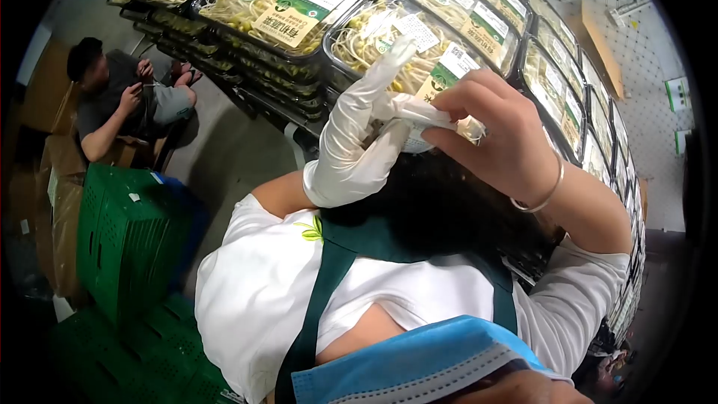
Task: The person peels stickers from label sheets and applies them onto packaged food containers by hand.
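A thin white glove (348, 168) covers my left hand (351, 142), raised in front of my chest with one finger pointing up and its fingers apart. My bare right hand (497, 135), a bangle at its wrist, pinches a white fingertip of that glove between thumb and fingers. Just beyond both hands is a black tray of bean sprouts (366, 30) under clear film with white and green labels. The left palm faces partly away, and part of the gloved fingers is hidden behind the pinch.
Stacked sprout packs (277, 7) spread across the far side and right. Green crates (120, 239) stand at the left, near cardboard boxes (60, 202). A seated person (112, 97) is at the far left. A cardboard sheet (602, 52) lies at the upper right.
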Tool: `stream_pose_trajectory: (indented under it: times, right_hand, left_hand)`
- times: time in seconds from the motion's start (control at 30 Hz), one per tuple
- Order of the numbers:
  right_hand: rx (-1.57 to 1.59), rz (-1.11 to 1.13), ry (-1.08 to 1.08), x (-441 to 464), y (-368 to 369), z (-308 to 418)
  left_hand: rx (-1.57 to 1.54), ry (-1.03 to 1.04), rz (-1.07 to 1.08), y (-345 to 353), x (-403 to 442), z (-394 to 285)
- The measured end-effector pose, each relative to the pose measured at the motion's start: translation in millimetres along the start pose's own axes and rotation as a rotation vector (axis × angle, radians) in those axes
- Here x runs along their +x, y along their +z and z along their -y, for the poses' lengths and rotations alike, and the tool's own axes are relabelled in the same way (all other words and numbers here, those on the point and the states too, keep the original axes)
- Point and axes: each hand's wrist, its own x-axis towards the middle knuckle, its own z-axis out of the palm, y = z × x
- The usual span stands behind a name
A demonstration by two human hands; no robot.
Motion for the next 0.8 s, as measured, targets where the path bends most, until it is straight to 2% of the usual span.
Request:
stream_pose_trajectory:
  times: [0.13, 0.2, 0.23, 0.33, 0.37, 0.4, 0.47, 0.5, 0.53, 0.57, 0.6, 0.63, 0.67, 0.73, 0.8]
  right_hand:
    - [-0.083, -0.066, -0.092, 0, 3, 7]
    - [0.012, -0.068, -0.003, -1, 5, 11]
    - [0.011, -0.068, -0.008, -1, 5, 13]
    - [0.127, -0.068, 0.049, 1, 7, 16]
    - [0.097, -0.104, -0.042, 4, 7, 15]
    - [0.065, -0.142, -0.132, 6, 6, 13]
    - [0.071, -0.163, -0.143, 5, 6, 6]
    - [0.077, -0.180, -0.152, 4, 1, 0]
    - [0.020, -0.211, -0.202, 10, -19, -16]
    - [-0.194, -0.351, 0.126, 15, -44, -34]
    - [-0.581, -0.301, 0.320, 27, -87, -67]
    - [-0.187, -0.402, 0.284, 26, -133, -145]
    - [-0.206, -0.497, 0.529, 34, -153, -174]
    - [-0.566, -0.365, 0.903, 9, -183, -257]
    - [-0.635, -0.211, 0.973, -1, -178, -284]
  left_hand:
    - [-0.073, 0.061, -0.045, 7, -1, -5]
    - [-0.315, 0.003, -0.036, 6, -6, 1]
    - [-0.344, -0.068, -0.122, 8, -8, -1]
    - [-0.374, -0.028, -0.171, 6, -13, 1]
    - [-0.373, -0.029, -0.175, 6, -14, 0]
    - [-0.320, 0.009, -0.198, 5, -14, -1]
    - [-0.232, 0.094, -0.204, 9, -9, -4]
    - [-0.243, -0.028, -0.206, 14, -6, -10]
    - [0.036, 0.148, -0.212, 16, -5, 0]
    - [-0.015, 0.073, -0.080, 12, -5, 0]
    - [-0.077, 0.014, -0.014, 2, -7, 0]
    - [-0.135, -0.049, 0.049, -7, -9, 0]
    - [-0.203, -0.093, 0.047, -18, -11, 5]
    - [-0.081, 0.046, -0.199, -19, -17, 19]
    - [0.037, 0.006, -0.170, -32, -21, 22]
